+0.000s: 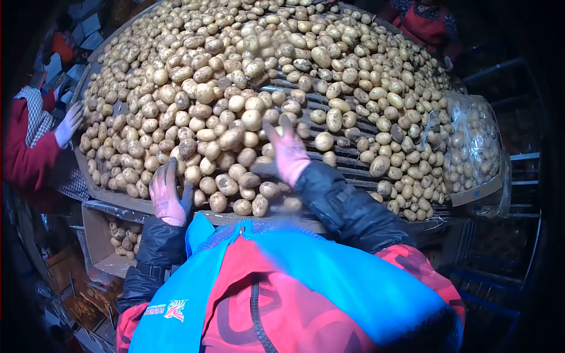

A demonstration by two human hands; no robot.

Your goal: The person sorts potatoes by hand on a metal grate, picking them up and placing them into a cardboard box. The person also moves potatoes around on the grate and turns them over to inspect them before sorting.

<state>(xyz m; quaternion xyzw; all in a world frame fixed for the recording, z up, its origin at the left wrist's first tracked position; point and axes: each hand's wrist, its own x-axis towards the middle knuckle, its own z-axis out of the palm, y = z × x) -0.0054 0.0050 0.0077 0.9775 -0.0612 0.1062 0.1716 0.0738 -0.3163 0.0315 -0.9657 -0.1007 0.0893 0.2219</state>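
Slatted sorting table (359, 170), heaped with loose potatoes (200, 94), slats bare near the middle. Clear plastic bag of potatoes (475, 138) at right edge.

Cold, bluish light fell brightest on the round, pale-brown potatoes (194, 94) mid-table; beyond the table's edges the scene sank into near-black. Glare streaked the clear plastic wrap (474, 138), the fisheye bent the outer parts, and the bright-blue fabric apron (329, 265) blurred.
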